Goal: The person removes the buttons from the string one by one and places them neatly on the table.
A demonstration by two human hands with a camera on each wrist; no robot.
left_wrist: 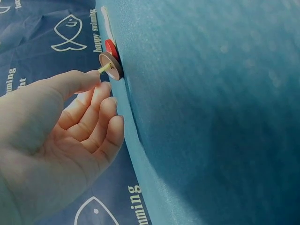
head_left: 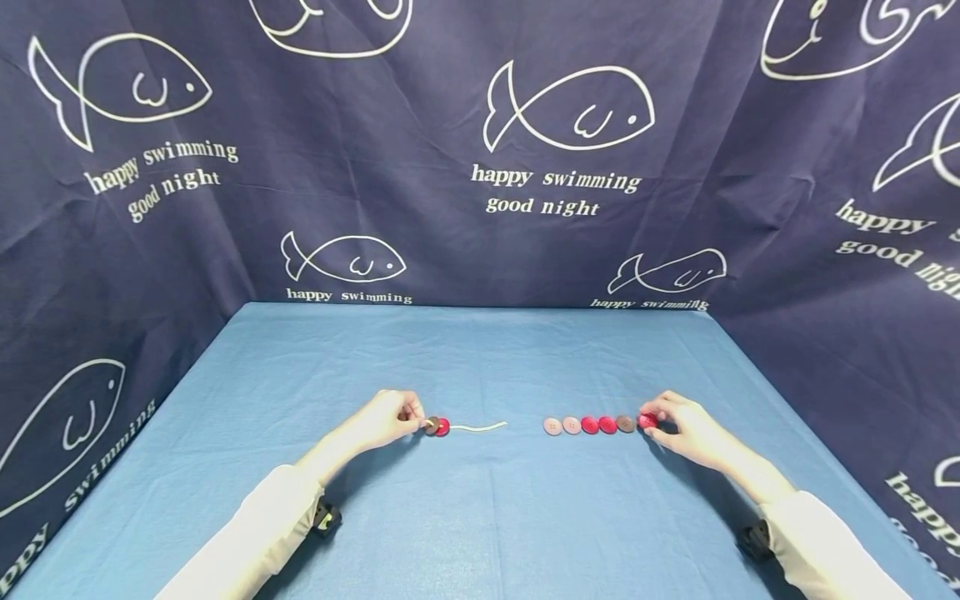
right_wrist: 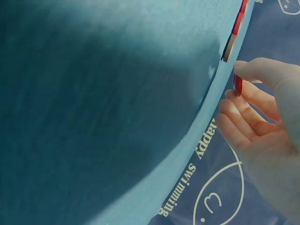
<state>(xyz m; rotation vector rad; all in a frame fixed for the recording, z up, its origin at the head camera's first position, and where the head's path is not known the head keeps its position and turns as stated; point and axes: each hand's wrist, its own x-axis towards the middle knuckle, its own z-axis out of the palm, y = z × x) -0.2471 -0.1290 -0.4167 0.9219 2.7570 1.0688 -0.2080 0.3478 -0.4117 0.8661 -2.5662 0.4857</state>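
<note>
My left hand (head_left: 393, 415) pinches the short end of a pale cord (head_left: 480, 428) between thumb and finger. Strung on that cord, right beside the fingertips, are a brown button (left_wrist: 110, 66) and a red button (head_left: 443, 427), partly overlapping. The cord's other end trails to the right over the cloth. On the right, my right hand (head_left: 678, 425) pinches another red button (right_wrist: 238, 84) by its edges, at the right end of a row of buttons. Nearest to it in the row lies a brown button (head_left: 626, 424).
Leftward from that brown button lie two red buttons (head_left: 598, 425) and two pale pink buttons (head_left: 562, 426). A blue cloth (head_left: 480, 517) covers the table. Behind and at the sides hangs a dark blue curtain (head_left: 442, 150) with white fish prints.
</note>
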